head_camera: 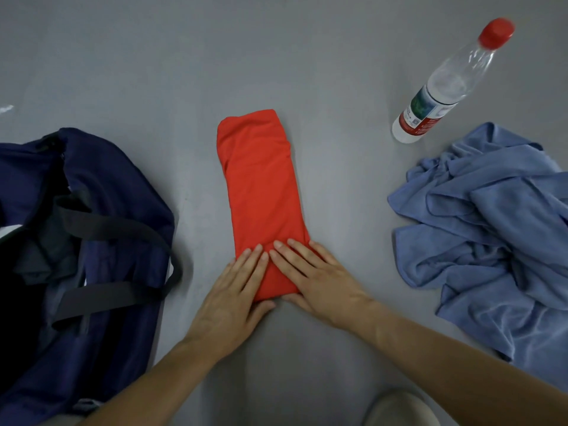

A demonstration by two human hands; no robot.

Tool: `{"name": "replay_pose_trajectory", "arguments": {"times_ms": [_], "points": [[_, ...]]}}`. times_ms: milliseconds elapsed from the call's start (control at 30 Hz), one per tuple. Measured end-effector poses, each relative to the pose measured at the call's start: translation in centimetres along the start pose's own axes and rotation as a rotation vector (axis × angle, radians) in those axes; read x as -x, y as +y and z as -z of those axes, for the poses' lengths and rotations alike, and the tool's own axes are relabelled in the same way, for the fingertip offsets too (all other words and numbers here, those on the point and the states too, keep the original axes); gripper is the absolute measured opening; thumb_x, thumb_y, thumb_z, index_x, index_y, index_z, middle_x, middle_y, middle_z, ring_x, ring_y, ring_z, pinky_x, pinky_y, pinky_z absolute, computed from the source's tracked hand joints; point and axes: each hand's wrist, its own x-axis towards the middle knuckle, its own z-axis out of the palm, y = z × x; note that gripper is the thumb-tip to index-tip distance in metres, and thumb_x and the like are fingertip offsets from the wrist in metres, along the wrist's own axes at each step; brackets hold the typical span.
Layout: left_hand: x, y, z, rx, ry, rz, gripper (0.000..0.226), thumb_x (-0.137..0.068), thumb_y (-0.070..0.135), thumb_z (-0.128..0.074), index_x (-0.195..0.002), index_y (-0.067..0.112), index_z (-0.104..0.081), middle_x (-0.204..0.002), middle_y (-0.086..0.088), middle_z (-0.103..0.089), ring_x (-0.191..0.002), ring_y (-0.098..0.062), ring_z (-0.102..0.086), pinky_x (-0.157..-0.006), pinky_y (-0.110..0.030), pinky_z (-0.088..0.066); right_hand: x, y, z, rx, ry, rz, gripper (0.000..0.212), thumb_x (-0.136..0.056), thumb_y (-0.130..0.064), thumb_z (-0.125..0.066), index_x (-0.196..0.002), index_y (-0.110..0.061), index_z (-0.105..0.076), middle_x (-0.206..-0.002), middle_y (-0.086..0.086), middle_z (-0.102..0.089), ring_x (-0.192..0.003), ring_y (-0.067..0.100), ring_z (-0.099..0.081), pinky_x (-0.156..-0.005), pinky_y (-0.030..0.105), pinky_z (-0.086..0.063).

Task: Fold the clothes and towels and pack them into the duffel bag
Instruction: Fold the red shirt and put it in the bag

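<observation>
A red garment, folded into a long narrow strip, lies on the grey floor in the middle and runs away from me. My left hand and my right hand sit side by side on its near end. Their fingers lie flat on top and their thumbs are tucked at the near edge, pinching the cloth. A navy duffel bag with black straps lies open at the left, dark items inside. A crumpled blue towel lies in a heap at the right.
A clear plastic water bottle with a red cap lies on the floor at the back right, just beyond the towel. Bare grey floor spreads behind the garment. A pale rounded shape shows at the bottom edge.
</observation>
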Motion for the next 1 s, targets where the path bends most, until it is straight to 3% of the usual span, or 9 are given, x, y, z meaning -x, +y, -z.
{"name": "replay_pose_trajectory", "arguments": {"times_ms": [100, 267, 433, 567, 633, 733, 800, 867, 1000], "points": [[-0.2, -1.0, 0.3, -0.04, -0.045, -0.017, 0.078, -0.1, 0.055, -0.042, -0.161, 0.019, -0.01, -0.168, 0.0, -0.007, -0.155, -0.016, -0.009, -0.124, -0.037, -0.013, -0.4, 1.0, 0.6, 0.009, -0.021, 0.0, 0.087, -0.091, -0.061, -0.047, -0.16, -0.017, -0.016, -0.165, 0.003, -0.021, -0.151, 0.02, -0.023, -0.121, 0.042, -0.025], [-0.5, -0.6, 0.9, 0.013, 0.034, 0.022, 0.064, -0.098, 0.043, -0.047, -0.155, 0.018, -0.034, -0.162, -0.002, -0.031, -0.147, -0.019, -0.033, -0.119, -0.038, -0.031, -0.5, 0.9, 0.9, -0.003, 0.027, -0.014, 0.082, -0.083, -0.051, -0.046, -0.156, -0.018, -0.03, -0.16, 0.002, -0.035, -0.146, 0.022, -0.034, -0.117, 0.041, -0.032], [-1.0, 0.2, 2.9, 0.199, 0.056, 0.127, 0.05, -0.095, 0.05, -0.05, -0.138, 0.026, -0.056, -0.134, 0.009, -0.057, -0.116, -0.012, -0.059, -0.1, -0.034, -0.05, -0.9, 0.9, 2.6, -0.302, 0.137, -0.093, 0.048, -0.086, -0.05, -0.052, -0.124, -0.026, -0.069, -0.128, -0.007, -0.066, -0.117, 0.019, -0.058, -0.1, 0.037, -0.049], [-1.7, 0.3, 4.6, 0.303, -0.03, 0.243, 0.039, -0.096, 0.056, -0.041, -0.131, 0.041, -0.048, -0.1, 0.012, -0.067, -0.085, -0.006, -0.061, -0.083, -0.025, -0.049, -1.6, 0.9, 4.3, -0.605, -0.011, -0.319, 0.036, -0.089, -0.057, -0.054, -0.097, -0.026, -0.07, -0.09, -0.01, -0.071, -0.083, 0.012, -0.062, -0.085, 0.035, -0.051], [-1.9, 0.3, 4.6, 0.298, -0.049, 0.292, 0.039, -0.096, 0.061, -0.035, -0.128, 0.041, -0.045, -0.089, 0.01, -0.065, -0.079, -0.008, -0.059, -0.076, -0.028, -0.049, -1.5, 1.0, 4.6, -0.555, 0.067, -0.362, 0.041, -0.093, -0.059, -0.049, -0.114, -0.029, -0.068, -0.105, -0.007, -0.072, -0.095, 0.015, -0.066, -0.09, 0.033, -0.052], [-2.0, 0.6, 3.8, 0.2, 0.027, 0.336, 0.04, -0.098, 0.06, -0.036, -0.127, 0.034, -0.046, -0.086, 0.006, -0.063, -0.08, -0.014, -0.057, -0.073, -0.036, -0.051, -1.1, 0.6, 3.9, -0.238, 0.292, -0.159, 0.052, -0.1, -0.049, -0.046, -0.142, -0.022, -0.054, -0.142, 0.003, -0.057, -0.13, 0.025, -0.053, -0.109, 0.04, -0.042], [-2.4, 0.6, 3.1, 0.178, 0.068, 0.384, 0.041, -0.099, 0.055, -0.041, -0.129, 0.03, -0.05, -0.1, 0.005, -0.065, -0.089, -0.017, -0.059, -0.077, -0.037, -0.052, -0.8, 0.2, 2.9, -0.084, 0.191, -0.013, 0.062, -0.099, -0.054, -0.044, -0.153, -0.024, -0.039, -0.159, 0.004, -0.037, -0.147, 0.028, -0.033, -0.118, 0.047, -0.03], [-2.8, 0.7, 2.8, 0.135, 0.153, 0.381, 0.039, -0.1, 0.048, -0.048, -0.132, 0.026, -0.054, -0.117, 0.003, -0.062, -0.101, -0.02, -0.058, -0.087, -0.037, -0.051, -0.5, 0.0, 1.8, -0.044, 0.005, -0.012, 0.079, -0.095, -0.064, -0.041, -0.16, -0.026, -0.018, -0.167, 0.003, -0.018, -0.153, 0.028, -0.015, -0.121, 0.053, -0.022], [-2.9, 1.3, 2.5, -0.04, 0.383, -0.002, 0.03, -0.1, 0.031, -0.057, -0.125, 0.017, -0.067, -0.122, -0.001, -0.066, -0.119, -0.026, -0.058, -0.106, -0.043, -0.042, -1.3, 0.4, 1.3, -0.065, -0.091, -0.097, 0.087, -0.089, -0.073, -0.033, -0.16, -0.03, -0.006, -0.168, 0.001, -0.012, -0.155, 0.027, -0.008, -0.12, 0.06, -0.017]]}}
